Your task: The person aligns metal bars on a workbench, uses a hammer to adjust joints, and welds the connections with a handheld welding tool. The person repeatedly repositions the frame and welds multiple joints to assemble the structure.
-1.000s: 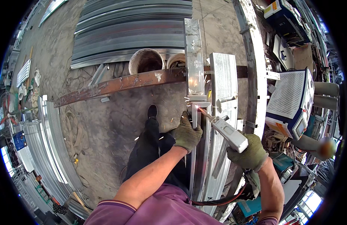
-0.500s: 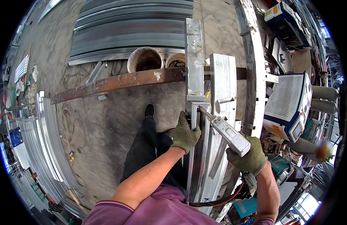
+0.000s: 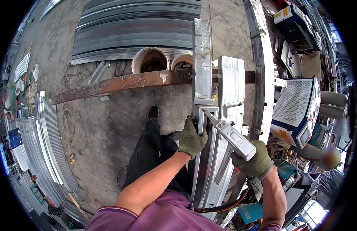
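Note:
In my gloved right hand (image 3: pixel 253 158) is a silver handheld welding gun (image 3: pixel 237 139), its body slanting up to the left. The gun's narrow tip meets the corner joint of a metal frame (image 3: pixel 211 123) made of silvery profiles, near the joint's outer left end. My left hand (image 3: pixel 192 138), in a green knit glove, grips the frame's left side just below that corner. Its fingers point forward along the side and the thumb lies toward the top face; the undersides of the fingers are hidden. A dark cable (image 3: pixel 224 208) runs below the gun past my waist.
A rusty steel beam (image 3: pixel 120 84) crosses ahead, with two buckets (image 3: pixel 149 61) behind it. Beside the frame lies a wide aluminium tube (image 3: pixel 231 81). At right stands a white and blue machine (image 3: pixel 294 100). Stacked metal sheets (image 3: pixel 136 30) cover the floor ahead.
The gun's tip has shifted slightly left along the corner joint, and my right hand has followed a little. My left hand keeps its place on the frame. The whole view has shifted slightly.

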Demonstrator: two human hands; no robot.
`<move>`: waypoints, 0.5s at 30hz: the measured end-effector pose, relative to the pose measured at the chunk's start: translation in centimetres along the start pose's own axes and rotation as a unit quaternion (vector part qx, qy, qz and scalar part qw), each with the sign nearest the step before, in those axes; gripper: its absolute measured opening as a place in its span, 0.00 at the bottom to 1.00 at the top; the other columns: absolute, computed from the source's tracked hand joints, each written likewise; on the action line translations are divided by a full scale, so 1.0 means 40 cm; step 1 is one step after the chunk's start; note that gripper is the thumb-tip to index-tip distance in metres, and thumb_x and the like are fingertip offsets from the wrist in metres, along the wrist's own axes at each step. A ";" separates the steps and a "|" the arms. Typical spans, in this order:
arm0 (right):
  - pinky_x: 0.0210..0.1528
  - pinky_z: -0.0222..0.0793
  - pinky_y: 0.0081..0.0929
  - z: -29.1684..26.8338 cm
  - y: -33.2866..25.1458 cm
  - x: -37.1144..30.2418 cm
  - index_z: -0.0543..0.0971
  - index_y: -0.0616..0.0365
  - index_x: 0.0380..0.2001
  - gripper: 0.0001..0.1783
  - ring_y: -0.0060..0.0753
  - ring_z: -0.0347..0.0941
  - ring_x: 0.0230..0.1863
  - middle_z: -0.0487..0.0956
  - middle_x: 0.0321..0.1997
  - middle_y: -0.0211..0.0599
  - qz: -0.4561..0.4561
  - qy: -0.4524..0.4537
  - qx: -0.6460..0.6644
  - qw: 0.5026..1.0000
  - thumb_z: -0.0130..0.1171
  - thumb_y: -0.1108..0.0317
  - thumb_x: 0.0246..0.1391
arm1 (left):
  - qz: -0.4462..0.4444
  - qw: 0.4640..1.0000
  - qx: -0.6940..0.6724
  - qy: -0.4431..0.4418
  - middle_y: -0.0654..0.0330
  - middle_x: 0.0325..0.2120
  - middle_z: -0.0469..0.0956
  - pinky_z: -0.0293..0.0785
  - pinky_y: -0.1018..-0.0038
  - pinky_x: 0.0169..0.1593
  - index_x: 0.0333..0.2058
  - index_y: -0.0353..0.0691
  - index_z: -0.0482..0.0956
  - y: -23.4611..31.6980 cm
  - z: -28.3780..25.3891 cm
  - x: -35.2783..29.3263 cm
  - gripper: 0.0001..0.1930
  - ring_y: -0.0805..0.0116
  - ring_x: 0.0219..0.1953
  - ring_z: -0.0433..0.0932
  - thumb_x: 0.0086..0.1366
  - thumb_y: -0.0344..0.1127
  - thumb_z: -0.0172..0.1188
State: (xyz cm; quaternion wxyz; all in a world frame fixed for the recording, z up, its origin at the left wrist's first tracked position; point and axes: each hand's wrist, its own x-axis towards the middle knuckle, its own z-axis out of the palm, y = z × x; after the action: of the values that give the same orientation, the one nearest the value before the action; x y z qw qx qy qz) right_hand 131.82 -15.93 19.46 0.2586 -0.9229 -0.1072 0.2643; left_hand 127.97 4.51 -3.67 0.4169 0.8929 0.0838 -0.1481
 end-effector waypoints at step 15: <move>0.36 0.78 0.33 0.060 -0.014 -0.154 0.85 0.62 0.50 0.22 0.28 0.80 0.29 0.84 0.30 0.36 0.178 0.139 0.265 0.937 0.72 0.67 0.51 | -0.112 0.977 0.056 -0.174 0.40 0.55 0.84 0.77 0.54 0.62 0.66 0.34 0.73 0.060 -0.119 -0.072 0.40 0.40 0.58 0.83 0.68 0.59 0.70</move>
State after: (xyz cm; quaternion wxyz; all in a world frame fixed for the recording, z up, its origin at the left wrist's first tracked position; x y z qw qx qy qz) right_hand 125.32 -16.52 20.70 0.4550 -0.8523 0.1700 0.1938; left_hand 126.86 6.57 1.92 0.3551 0.8602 0.1011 -0.3518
